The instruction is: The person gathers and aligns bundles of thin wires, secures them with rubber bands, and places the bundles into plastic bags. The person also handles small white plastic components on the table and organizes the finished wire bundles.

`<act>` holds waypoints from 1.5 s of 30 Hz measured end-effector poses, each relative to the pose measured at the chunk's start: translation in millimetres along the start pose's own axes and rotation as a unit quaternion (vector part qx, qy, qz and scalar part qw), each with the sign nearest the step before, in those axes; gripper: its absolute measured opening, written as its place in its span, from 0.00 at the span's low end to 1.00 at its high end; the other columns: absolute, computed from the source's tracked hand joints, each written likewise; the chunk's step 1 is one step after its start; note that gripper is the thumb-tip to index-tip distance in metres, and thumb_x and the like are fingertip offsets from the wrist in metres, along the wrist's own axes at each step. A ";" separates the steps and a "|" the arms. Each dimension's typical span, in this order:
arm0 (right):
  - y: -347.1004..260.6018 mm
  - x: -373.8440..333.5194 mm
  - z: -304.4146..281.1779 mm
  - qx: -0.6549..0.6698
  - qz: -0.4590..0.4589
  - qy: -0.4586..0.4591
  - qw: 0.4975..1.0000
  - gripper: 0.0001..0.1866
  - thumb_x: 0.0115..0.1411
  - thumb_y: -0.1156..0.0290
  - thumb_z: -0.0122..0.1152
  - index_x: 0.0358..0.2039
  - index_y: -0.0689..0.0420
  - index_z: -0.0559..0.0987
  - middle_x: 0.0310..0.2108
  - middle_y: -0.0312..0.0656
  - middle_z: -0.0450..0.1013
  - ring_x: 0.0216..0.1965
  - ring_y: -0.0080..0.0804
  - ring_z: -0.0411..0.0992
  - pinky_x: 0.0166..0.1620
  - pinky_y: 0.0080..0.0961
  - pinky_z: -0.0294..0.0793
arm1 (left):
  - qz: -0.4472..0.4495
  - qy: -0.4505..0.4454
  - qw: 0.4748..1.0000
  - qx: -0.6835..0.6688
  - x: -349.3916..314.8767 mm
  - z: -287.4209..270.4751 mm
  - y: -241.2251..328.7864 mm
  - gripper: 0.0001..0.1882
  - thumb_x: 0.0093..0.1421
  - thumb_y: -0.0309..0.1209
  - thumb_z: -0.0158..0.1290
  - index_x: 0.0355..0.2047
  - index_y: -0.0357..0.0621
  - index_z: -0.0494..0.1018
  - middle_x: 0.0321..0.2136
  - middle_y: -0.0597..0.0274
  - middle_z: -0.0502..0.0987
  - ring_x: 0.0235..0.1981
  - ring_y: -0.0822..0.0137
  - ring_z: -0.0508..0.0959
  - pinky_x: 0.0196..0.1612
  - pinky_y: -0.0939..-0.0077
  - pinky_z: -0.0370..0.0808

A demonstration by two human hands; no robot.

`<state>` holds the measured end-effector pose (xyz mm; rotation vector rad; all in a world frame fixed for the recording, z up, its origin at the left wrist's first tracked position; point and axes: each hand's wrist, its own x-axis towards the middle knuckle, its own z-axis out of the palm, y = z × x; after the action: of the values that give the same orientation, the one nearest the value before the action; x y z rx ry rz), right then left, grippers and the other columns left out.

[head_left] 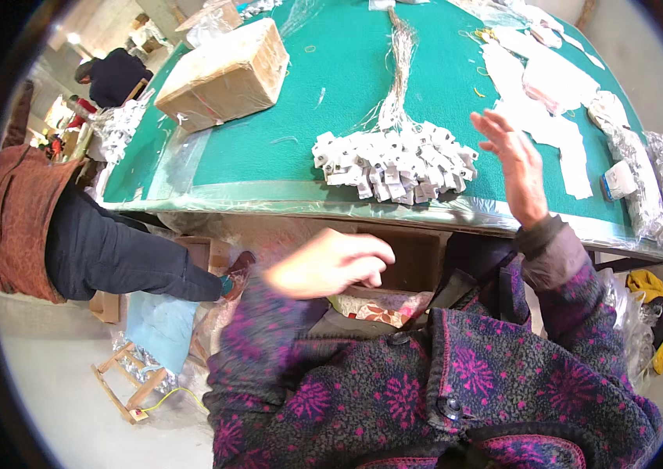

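Note:
A bundle of small white block-like pieces (394, 164) lies near the table's front edge. Their thin pale cords (402, 66) are gathered into a strand running toward the far side. My right hand (513, 164) is raised just right of the bundle, fingers stretched out and holding nothing I can see. In front of the table edge, my left hand (331, 264) hangs in the air with loosely bent fingers, slightly smeared by motion. No object shows in it, and it is apart from the bundle.
A taped cardboard box (226, 74) sits at the table's left. White sheets (558, 86) and plastic-wrapped bundles (632, 180) lie at the right of the green tabletop (269, 160). Another person's leg (136, 254) is at my left. An open carton (410, 262) stands below the edge.

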<state>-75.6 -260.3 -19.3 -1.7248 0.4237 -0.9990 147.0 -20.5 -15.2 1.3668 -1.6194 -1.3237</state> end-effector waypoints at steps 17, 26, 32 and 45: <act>-235.6 -44.8 -20.1 -0.115 -0.366 -0.181 0.906 0.31 0.67 0.49 0.39 0.59 0.62 0.64 0.55 0.50 0.68 0.57 0.38 0.65 0.56 0.36 0.63 | 0.524 0.346 0.766 0.135 -112.4 12.2 221.6 0.32 0.61 0.48 0.47 0.62 0.49 0.58 0.63 0.42 0.55 0.57 0.40 0.65 0.43 0.55 0.77; -255.7 -55.9 -20.5 -0.144 -0.390 -0.183 0.891 0.30 0.67 0.49 0.40 0.57 0.61 0.65 0.54 0.50 0.67 0.57 0.38 0.64 0.56 0.37 0.62 | 0.535 0.378 0.750 0.094 -119.8 23.6 212.5 0.29 0.61 0.46 0.48 0.59 0.48 0.60 0.60 0.43 0.58 0.55 0.42 0.67 0.44 0.55 0.76; -253.4 -56.7 -8.3 -0.131 -0.377 -0.175 0.900 0.29 0.66 0.49 0.41 0.56 0.61 0.65 0.54 0.49 0.67 0.56 0.38 0.64 0.56 0.37 0.62 | 0.522 0.401 0.749 0.075 -117.1 28.5 203.3 0.27 0.61 0.44 0.48 0.57 0.47 0.62 0.57 0.43 0.60 0.54 0.44 0.68 0.45 0.55 0.76; -215.0 -61.6 3.7 -0.065 -0.329 -0.144 0.931 0.28 0.66 0.50 0.42 0.54 0.61 0.65 0.52 0.49 0.66 0.55 0.37 0.63 0.56 0.39 0.60 | 0.519 0.433 0.734 0.066 -126.1 36.4 195.2 0.22 0.61 0.41 0.48 0.53 0.45 0.66 0.53 0.45 0.65 0.51 0.47 0.71 0.46 0.55 0.76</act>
<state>-148.1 -132.0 149.0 -2.1549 -0.3142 -1.1667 84.2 102.0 175.6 0.6623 -1.3619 0.1331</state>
